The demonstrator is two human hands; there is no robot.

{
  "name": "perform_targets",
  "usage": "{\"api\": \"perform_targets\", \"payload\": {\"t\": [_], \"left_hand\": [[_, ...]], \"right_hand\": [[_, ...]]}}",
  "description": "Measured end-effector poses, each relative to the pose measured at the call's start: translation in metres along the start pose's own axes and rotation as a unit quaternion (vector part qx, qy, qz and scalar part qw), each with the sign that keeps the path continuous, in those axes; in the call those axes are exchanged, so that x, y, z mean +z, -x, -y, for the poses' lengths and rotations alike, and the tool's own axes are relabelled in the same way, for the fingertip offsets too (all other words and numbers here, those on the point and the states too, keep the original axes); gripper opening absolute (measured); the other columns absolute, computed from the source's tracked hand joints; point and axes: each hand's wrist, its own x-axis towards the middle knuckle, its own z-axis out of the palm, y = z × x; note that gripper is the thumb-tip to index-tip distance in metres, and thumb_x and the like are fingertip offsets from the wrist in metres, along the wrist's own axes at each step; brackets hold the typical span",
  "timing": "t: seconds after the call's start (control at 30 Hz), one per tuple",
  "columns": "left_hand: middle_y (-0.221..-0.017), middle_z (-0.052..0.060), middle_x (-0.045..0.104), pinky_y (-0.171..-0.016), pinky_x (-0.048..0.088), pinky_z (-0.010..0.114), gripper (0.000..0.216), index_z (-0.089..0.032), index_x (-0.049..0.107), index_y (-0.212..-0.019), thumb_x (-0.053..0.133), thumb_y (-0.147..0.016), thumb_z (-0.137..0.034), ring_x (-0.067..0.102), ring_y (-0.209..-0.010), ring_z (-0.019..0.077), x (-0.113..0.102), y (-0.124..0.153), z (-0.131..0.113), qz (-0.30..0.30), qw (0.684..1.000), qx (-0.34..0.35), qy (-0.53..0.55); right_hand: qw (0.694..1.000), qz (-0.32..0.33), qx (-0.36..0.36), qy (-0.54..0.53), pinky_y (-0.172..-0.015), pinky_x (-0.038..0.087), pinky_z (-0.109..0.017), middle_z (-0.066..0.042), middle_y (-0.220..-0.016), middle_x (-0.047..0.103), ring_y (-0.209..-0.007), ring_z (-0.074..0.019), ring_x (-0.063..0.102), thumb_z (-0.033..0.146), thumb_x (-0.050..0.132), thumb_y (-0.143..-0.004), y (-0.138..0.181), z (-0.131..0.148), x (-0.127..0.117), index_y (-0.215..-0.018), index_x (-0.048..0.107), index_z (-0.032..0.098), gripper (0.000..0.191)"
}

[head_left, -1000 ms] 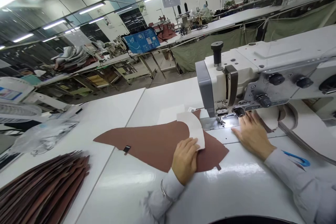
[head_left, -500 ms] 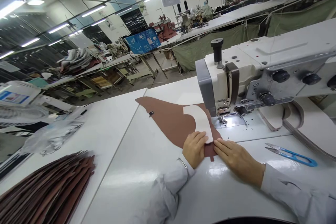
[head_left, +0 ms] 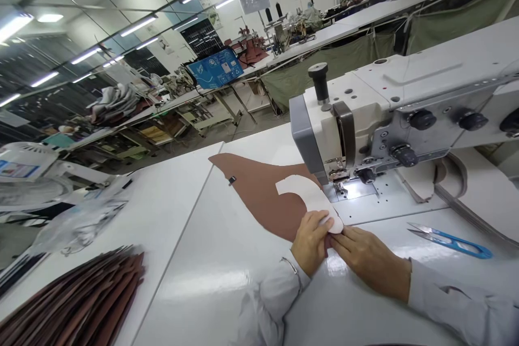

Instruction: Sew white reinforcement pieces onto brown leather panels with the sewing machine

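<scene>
In the head view, a white curved piece (head_left: 306,194) is laid on a brown panel (head_left: 259,194) on a white table (head_left: 211,292), at the sewing machine's (head_left: 344,130) needle plate. The left hand (head_left: 311,236) is curled, its fingers (head_left: 318,221) pressed closed over the piece's lower end. The right hand (head_left: 367,262) is reached in from 4 o'clock, its fingers (head_left: 344,240) held together against the piece's tip; whether a grip is taken cannot be told. The machine is seen at 1 o'clock from the hands, blue-handled thread snips (head_left: 450,240) at 3 o'clock, a stack of brown panels (head_left: 73,303) at 8 o'clock, and a clear plastic bag (head_left: 81,227) at 9 o'clock.
</scene>
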Motion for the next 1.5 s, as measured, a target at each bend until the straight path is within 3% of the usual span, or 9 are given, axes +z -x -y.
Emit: {"api": "perform_targets", "payload": {"t": [0.2,0.43,0.63,0.93,1.5], "left_hand": [[-0.108,0.012,0.056,-0.079,0.048,0.039,0.028,-0.018,0.056,-0.106,0.039,-0.086,-0.009,0.049,-0.093,0.0198,0.000,-0.002,-0.002,0.015,1.000,-0.007,-0.001],[-0.105,0.010,0.059,-0.080,0.045,0.041,0.029,-0.016,0.057,-0.103,0.038,-0.084,-0.007,0.050,-0.091,0.0204,0.000,-0.002,-0.010,0.015,0.998,-0.016,-0.064],[-0.117,0.012,0.055,-0.084,0.044,0.043,0.031,-0.017,0.058,-0.103,0.038,-0.082,-0.008,0.049,-0.099,0.0224,0.000,0.000,-0.010,0.033,0.995,-0.030,-0.084],[-0.114,0.011,0.055,-0.095,0.030,0.059,0.029,-0.017,0.058,-0.097,0.040,-0.077,-0.006,0.044,-0.104,0.0252,-0.003,-0.006,-0.002,0.067,0.996,-0.025,-0.045],[-0.111,0.011,0.057,-0.094,0.037,0.052,0.025,-0.017,0.060,-0.093,0.042,-0.078,-0.009,0.043,-0.104,0.0249,0.016,-0.052,0.031,0.076,0.994,0.065,0.036]], "right_hand": [[1.000,0.001,-0.003,0.013,-0.081,0.047,-0.036,-0.015,-0.095,0.059,-0.095,-0.0222,0.053,0.000,0.040,-0.080,-0.001,0.000,-0.002,-0.096,0.059,0.006,0.026],[0.997,0.075,-0.006,0.022,-0.073,0.050,-0.032,-0.012,-0.093,0.060,-0.085,-0.0202,0.055,0.002,0.047,-0.075,-0.006,-0.003,-0.009,-0.100,0.058,0.008,0.028],[0.993,0.043,-0.031,0.106,-0.085,0.045,-0.041,-0.023,-0.105,0.056,-0.098,-0.0296,0.052,0.005,0.050,-0.072,-0.006,0.007,-0.003,-0.108,0.054,-0.003,0.038],[1.000,0.004,0.007,0.025,-0.072,0.048,-0.034,-0.014,-0.093,0.059,-0.088,-0.0223,0.054,0.000,0.041,-0.076,-0.005,0.000,-0.001,-0.101,0.057,0.005,0.030],[0.997,-0.001,0.078,0.022,-0.070,0.047,-0.029,-0.010,-0.084,0.058,-0.079,-0.0170,0.054,0.004,0.032,-0.087,-0.011,-0.027,-0.005,-0.090,0.056,0.011,0.026]]}}
